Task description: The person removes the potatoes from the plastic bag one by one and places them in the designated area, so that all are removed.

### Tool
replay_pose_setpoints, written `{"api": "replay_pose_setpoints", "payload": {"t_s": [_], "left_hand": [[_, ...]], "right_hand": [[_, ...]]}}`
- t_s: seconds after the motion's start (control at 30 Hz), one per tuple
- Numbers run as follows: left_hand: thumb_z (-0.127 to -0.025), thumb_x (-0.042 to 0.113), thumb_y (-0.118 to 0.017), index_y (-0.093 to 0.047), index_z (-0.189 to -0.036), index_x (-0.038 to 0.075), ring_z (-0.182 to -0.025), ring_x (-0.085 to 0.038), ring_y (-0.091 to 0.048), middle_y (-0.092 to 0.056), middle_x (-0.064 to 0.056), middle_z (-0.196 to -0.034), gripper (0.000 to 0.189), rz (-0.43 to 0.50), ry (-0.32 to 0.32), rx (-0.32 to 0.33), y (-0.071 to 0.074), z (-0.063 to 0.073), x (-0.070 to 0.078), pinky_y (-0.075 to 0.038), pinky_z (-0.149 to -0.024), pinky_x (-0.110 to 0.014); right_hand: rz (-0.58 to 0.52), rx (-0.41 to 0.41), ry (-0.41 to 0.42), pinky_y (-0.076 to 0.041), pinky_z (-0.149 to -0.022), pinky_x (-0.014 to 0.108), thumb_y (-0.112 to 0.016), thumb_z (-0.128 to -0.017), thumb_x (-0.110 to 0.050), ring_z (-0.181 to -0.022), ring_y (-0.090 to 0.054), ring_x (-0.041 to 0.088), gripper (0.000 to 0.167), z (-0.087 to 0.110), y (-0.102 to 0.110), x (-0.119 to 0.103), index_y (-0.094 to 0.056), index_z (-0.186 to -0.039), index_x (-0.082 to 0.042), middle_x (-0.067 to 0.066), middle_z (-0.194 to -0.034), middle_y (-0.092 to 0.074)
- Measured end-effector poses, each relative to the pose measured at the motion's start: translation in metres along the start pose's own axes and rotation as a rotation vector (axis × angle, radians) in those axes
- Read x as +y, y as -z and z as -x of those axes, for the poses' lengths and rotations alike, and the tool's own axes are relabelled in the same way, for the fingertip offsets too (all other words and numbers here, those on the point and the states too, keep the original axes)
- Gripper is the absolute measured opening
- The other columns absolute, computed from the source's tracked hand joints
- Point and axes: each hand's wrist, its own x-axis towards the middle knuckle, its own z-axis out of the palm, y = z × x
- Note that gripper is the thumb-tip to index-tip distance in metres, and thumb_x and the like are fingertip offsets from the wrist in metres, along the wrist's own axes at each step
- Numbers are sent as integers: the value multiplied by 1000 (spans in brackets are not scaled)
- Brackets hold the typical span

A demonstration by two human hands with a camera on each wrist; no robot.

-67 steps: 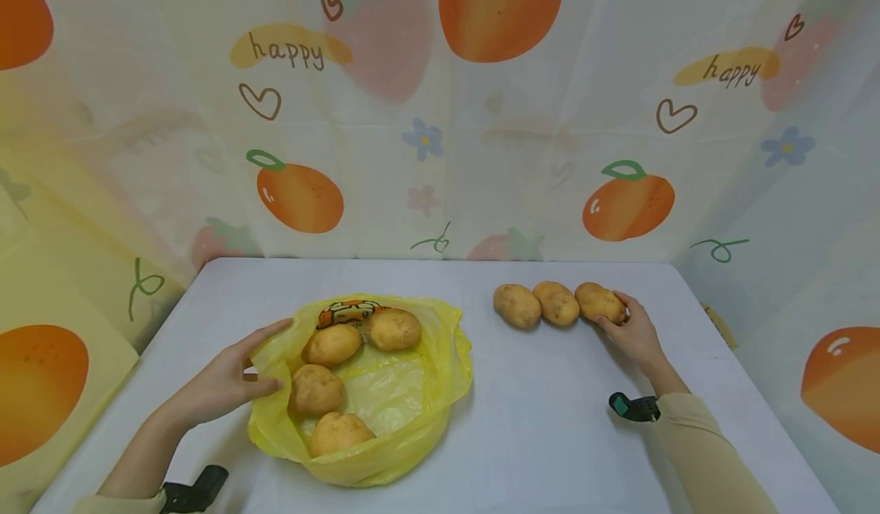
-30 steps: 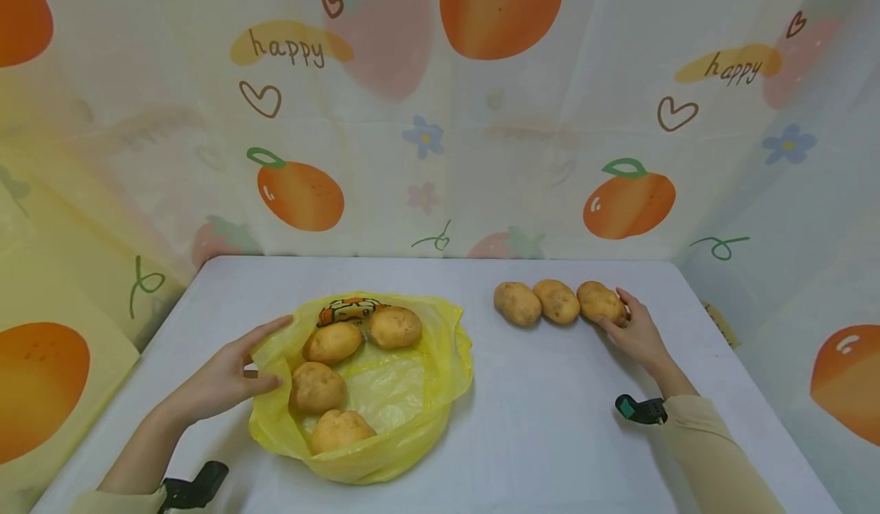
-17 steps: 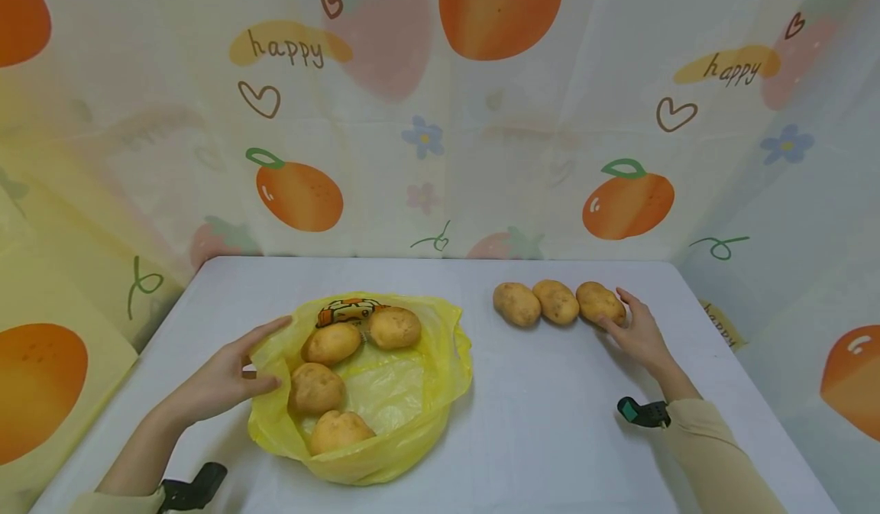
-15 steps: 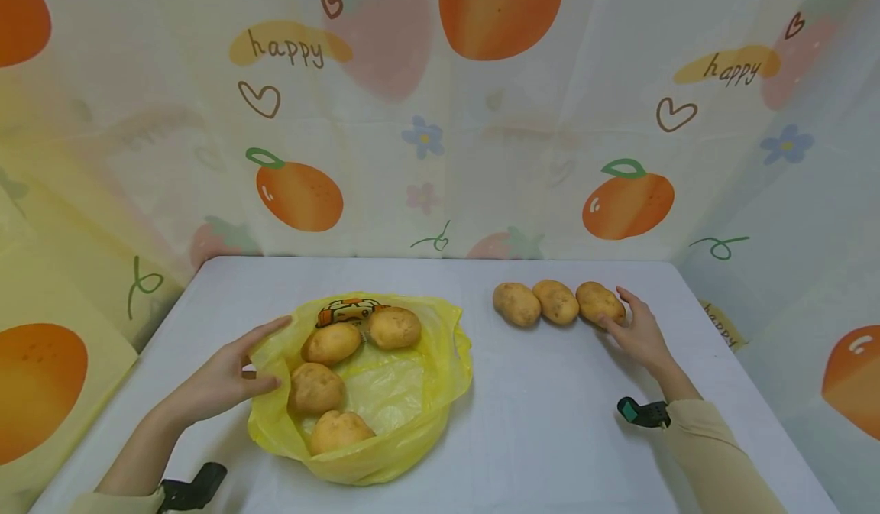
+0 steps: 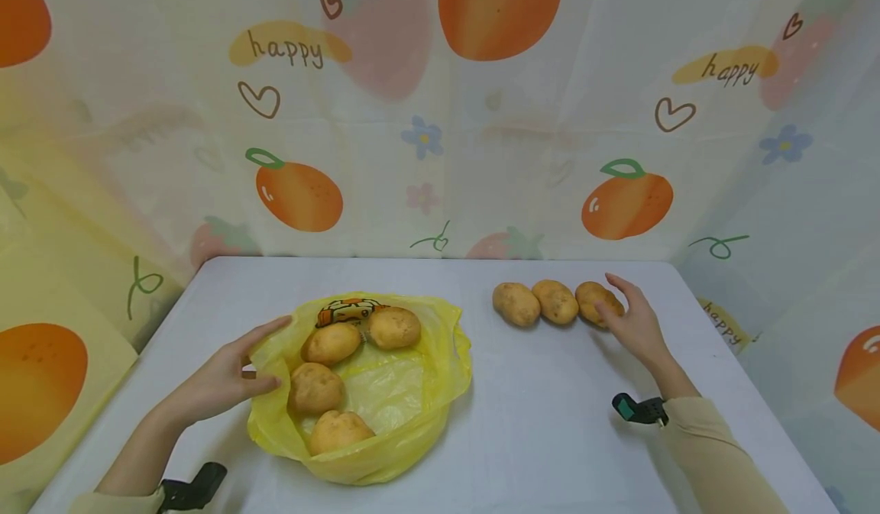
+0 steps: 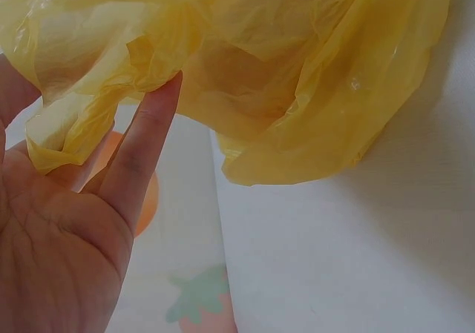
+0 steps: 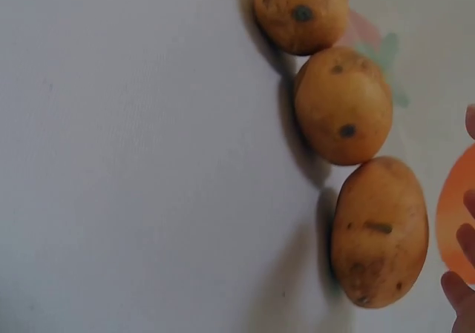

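A yellow plastic bag (image 5: 385, 457) with its mouth spread wide lies on the table's left half, several potatoes (image 5: 317, 389) inside it. My left hand (image 5: 211, 383) holds the bag's left rim, thumb and fingers far apart; in the left wrist view, a fold of the bag hangs among the fingers of the left hand (image 6: 70, 236). Three potatoes lie in a touching row at the back right: a left potato (image 5: 517, 305), a middle potato (image 5: 555, 302) and a right potato (image 5: 593, 300). Beside the right one hovers my right hand (image 5: 639, 327), fingers apart; its fingertips partly show in the right wrist view.
A white-covered table (image 5: 529, 430) carries everything. Behind it hangs a fruit-printed cloth (image 5: 481, 185), which continues along both sides. Each wrist wears a black camera mount, such as the right mount (image 5: 639, 408).
My right hand has let go of the right potato and lifted slightly, its fingers spreading. The potato row stays in place. My left hand and the bag look the same.
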Motion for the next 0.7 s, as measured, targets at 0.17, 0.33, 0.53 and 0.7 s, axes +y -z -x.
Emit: {"api": "replay_pose_setpoints", "payload": {"t_s": [0.17, 0.33, 0.53, 0.7], "left_hand": [[-80, 8, -68, -25, -146, 20, -111, 7, -45, -24, -11, -149, 80, 8, 6, -4, 0, 0, 1, -50, -79, -24], [-80, 8, -69, -25, -146, 20, -111, 7, -45, -24, -12, -149, 79, 0, -8, 0, -2, 0, 2, -50, -79, -25], [-80, 10, -69, -27, -145, 19, -110, 8, -44, -24, -14, -148, 79, -6, -27, 5, -3, 0, 3, -50, -78, -26], [-80, 10, -69, -26, -146, 20, -111, 7, -44, -24, -13, -148, 79, -8, -33, 2, -4, -1, 4, -50, -78, -24]], "right_hand": [[-29, -14, 9, -27, -100, 60, -60, -89, -15, -125, -33, 43, 53, -3, -2, -15, -40, -135, 3, 26, -135, -41], [-53, -31, 24, -29, -100, 58, -61, -89, -16, -124, -35, 41, 52, -4, -7, -34, -42, -134, 2, 24, -134, -42], [-82, -72, 123, -31, -100, 55, -64, -85, -9, -121, -41, 36, 50, -7, -15, -58, -46, -130, 1, 20, -130, -47], [-117, -111, 195, -35, -97, 56, -66, -84, -6, -120, -43, 37, 49, -8, -20, -75, -48, -128, 2, 20, -129, -50]]}}
